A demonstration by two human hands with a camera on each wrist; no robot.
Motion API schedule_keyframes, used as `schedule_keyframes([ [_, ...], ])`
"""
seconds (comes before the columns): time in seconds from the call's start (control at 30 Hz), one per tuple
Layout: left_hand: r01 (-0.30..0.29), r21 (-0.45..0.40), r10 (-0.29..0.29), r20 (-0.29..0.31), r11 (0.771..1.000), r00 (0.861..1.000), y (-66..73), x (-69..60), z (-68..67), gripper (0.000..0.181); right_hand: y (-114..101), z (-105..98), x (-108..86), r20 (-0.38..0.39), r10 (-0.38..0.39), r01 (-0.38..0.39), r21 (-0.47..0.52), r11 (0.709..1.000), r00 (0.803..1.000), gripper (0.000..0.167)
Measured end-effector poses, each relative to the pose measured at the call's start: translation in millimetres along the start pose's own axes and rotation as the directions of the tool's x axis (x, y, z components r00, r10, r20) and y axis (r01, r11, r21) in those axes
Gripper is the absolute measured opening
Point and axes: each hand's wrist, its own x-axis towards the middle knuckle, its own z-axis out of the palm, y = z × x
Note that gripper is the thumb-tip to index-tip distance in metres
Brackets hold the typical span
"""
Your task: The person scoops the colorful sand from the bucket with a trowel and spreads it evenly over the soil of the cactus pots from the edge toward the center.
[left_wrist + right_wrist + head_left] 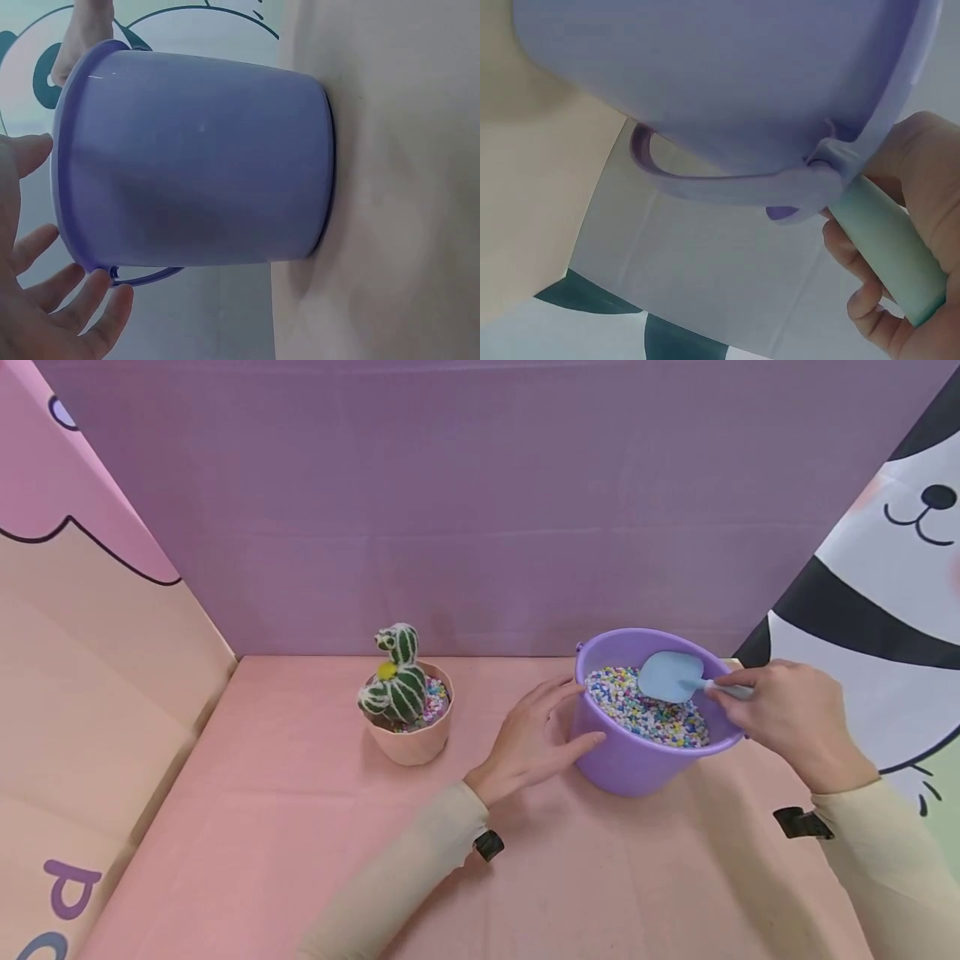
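Although some beads (pixel 436 701) already lie in it, one peach pot (pixel 408 747) with cactus (pixel 407 695), well left of the fingers of the left hand (pixel 525 739), looks only partly covered; one purple bucket (pixel 630 772), rim seemingly touched by those spread fingers, many further beads (pixel 630 706) left inside; one pale-blue scoop (pixel 667 677), handle clamped in the fingers of the right hand (pixel 795 714), blade within the bucket, load unclear; scooping seemingly unfinished

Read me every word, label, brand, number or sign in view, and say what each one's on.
"d", possibly "p" or "a": sideways purple letter, on the left wall.
"o", perhaps: blue-grey letter below it, same wall, cut off, so uncertain.
No lettering shows on the bucket, scoop or plant pot.
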Motion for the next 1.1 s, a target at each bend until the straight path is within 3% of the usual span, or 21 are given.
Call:
schedule_keyframes([
  [0.17, -0.032, 0.026, 0.032, -0.014, 0.999, 0.999, 1.4, 6.6, 3.9, 0.068, 0.0, 2.9, -0.2, -0.02, -0.036, 0.035, -0.035, 0.999, 0.999, 0.021],
  [0.47, 0.034, 0.082, -0.029, -0.066, 0.996, 0.997, 7.2, 10.9, 4.9, 0.062, -3.7, 12.0, 3.9, 0.032, -0.075, 0.074, 0.036, 0.997, 0.997, 0.023],
  [0.73, 0.045, 0.099, -0.039, -0.06, 0.994, 0.997, 8.7, 12.5, 3.0, 0.062, -4.7, 20.6, 5.0, -0.004, -0.146, 0.146, 0.102, 0.984, 0.989, 0.019],
  [0.93, 0.039, 0.069, -0.034, -0.064, 0.997, 0.997, 7.3, 12.1, 3.8, 0.061, -5.6, 21.9, 2.8, 0.015, -0.1, 0.096, 0.162, 0.982, 0.995, 0.019],
  [1.1, 0.035, 0.065, -0.03, -0.069, 0.997, 0.997, 7.6, 11.4, 4.8, 0.06, -8.8, 18.6, 1.8, 0.102, -0.035, 0.009, 0.247, 0.969, 0.994, 0.016],
])
